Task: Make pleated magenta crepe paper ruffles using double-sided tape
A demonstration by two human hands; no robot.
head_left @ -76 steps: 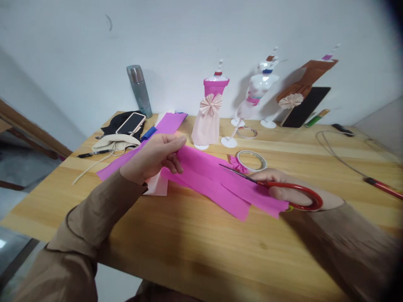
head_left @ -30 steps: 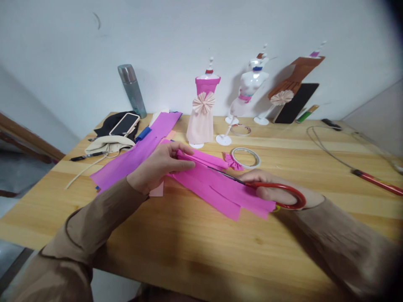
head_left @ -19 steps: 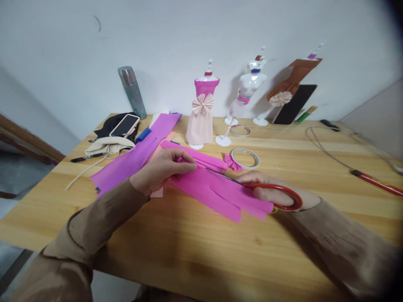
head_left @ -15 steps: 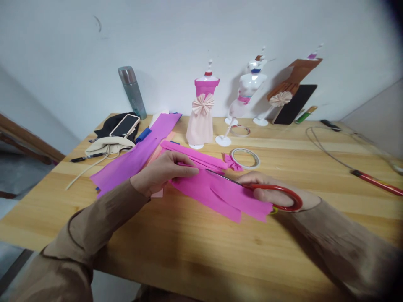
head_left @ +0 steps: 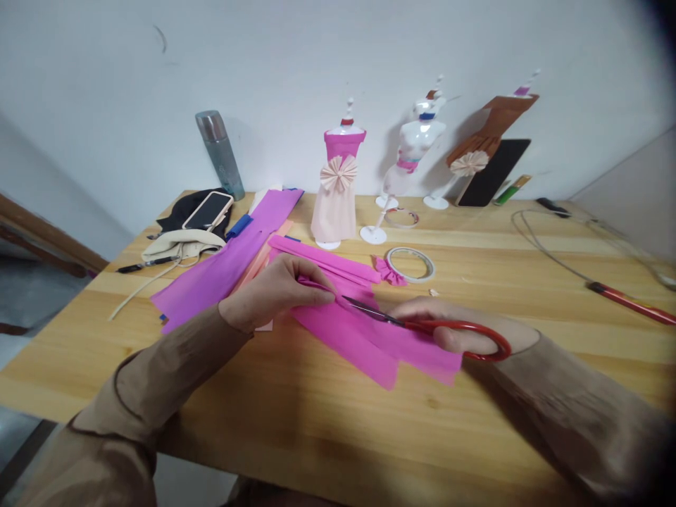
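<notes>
My left hand (head_left: 290, 287) pinches a sheet of bright pink crepe paper (head_left: 353, 345) between thumb and fingers, over the front part of the table. In my right hand (head_left: 430, 320) are red-handled scissors (head_left: 470, 331), their blades lying along the pink sheet and their tips close to my left fingertips. The sheet's loose ends hang toward the lower right, split into two flaps. Behind it lies a folded pink strip (head_left: 327, 260). A small ruffled pink piece (head_left: 388, 271) rests against a roll of tape (head_left: 412, 265).
Dressed mini mannequins (head_left: 338, 183) stand along the wall, beside a dark tablet (head_left: 493, 172). At left are purple paper (head_left: 227, 267), a phone (head_left: 208, 211), a cloth pouch (head_left: 182, 243) and a flask (head_left: 220, 155). A red tool with a cord (head_left: 628, 303) lies at right.
The scissors have shifted slightly down and their blades now reach closer to my left fingertips. The gap between the two flaps of the pink sheet has widened. My left hand stays nearly still.
</notes>
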